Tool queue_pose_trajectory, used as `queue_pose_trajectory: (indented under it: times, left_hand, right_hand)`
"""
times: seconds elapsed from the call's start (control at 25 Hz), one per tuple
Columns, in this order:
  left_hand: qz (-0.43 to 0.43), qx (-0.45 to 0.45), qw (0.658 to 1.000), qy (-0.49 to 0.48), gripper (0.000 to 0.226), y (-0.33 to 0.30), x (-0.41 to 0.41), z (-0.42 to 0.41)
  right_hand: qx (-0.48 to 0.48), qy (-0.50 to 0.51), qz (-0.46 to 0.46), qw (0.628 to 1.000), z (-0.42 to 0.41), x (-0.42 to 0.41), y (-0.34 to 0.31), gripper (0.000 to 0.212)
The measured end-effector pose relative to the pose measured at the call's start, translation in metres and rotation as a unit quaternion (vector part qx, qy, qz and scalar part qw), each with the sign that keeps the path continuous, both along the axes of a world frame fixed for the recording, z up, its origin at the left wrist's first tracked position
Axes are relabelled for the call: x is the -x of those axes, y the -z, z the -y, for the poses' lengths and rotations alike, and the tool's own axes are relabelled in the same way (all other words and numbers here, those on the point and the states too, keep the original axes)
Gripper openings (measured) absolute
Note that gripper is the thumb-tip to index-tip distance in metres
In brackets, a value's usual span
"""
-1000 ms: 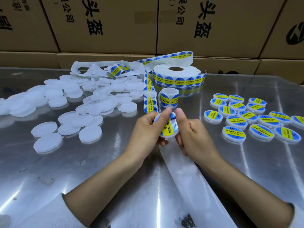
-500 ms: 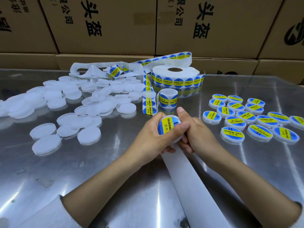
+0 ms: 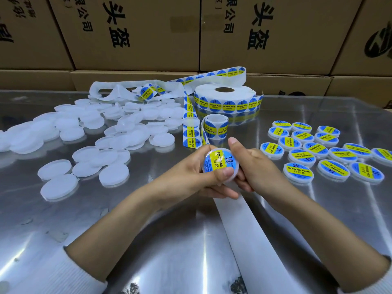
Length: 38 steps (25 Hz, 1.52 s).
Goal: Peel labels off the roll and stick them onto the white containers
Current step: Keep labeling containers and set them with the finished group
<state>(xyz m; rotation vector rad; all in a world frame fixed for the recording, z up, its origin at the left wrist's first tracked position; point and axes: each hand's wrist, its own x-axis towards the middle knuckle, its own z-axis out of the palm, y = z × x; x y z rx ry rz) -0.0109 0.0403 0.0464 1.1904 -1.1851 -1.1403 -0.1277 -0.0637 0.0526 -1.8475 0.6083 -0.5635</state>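
Observation:
My left hand (image 3: 186, 177) grips a round white container (image 3: 220, 163) that bears a blue and yellow label, with the thumb pressed on its near edge. My right hand (image 3: 252, 166) holds the same container from the right, thumb raised beside it. The label roll (image 3: 224, 98) lies flat at the back of the table, and its strip of labels (image 3: 191, 132) runs down towards my hands. Plain white containers (image 3: 106, 143) lie in a loose heap at the left. Labelled containers (image 3: 318, 151) lie in rows at the right.
A bare white backing strip (image 3: 250, 238) runs from under my hands to the near edge of the shiny metal table (image 3: 148, 240). More spent backing (image 3: 118, 90) is crumpled at the back. Cardboard boxes (image 3: 135, 32) form a wall behind.
The label came off the strip and now lies flat on the container. My left thumb slid down over it to its near edge, and my right thumb lifted away.

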Motion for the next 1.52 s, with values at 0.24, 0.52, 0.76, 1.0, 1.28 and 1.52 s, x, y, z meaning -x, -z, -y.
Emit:
queue_pose_trajectory:
  times: [0.24,0.52,0.76,1.0,1.28,1.52]
  left_hand:
    - [0.026,0.020,0.987,-0.158,0.024,0.001,0.005,0.008]
    - [0.099,0.001,0.962,-0.253,0.046,0.008,0.003,0.012]
    - [0.365,0.006,0.870,-0.332,0.047,0.007,-0.028,0.007]
    - [0.556,-0.394,0.685,-0.258,0.077,0.025,-0.071,-0.004]
    - [0.615,-0.304,0.680,-0.259,0.074,0.035,-0.073,0.002]
    - [0.608,-0.264,0.712,-0.232,0.070,0.039,-0.065,0.006]
  right_hand:
    - [0.016,0.011,0.022,1.000,0.004,-0.004,0.006,0.057]
    - [0.100,-0.063,0.001,0.993,0.008,-0.006,0.022,0.046]
    - [0.043,0.079,0.058,0.994,0.024,-0.002,0.013,0.050]
    - [0.255,0.180,-0.241,0.919,0.042,0.015,0.019,0.055]
    - [0.351,0.184,-0.192,0.898,0.036,0.014,0.015,0.019]
    - [0.343,0.162,-0.322,0.867,0.047,0.018,0.021,0.033]
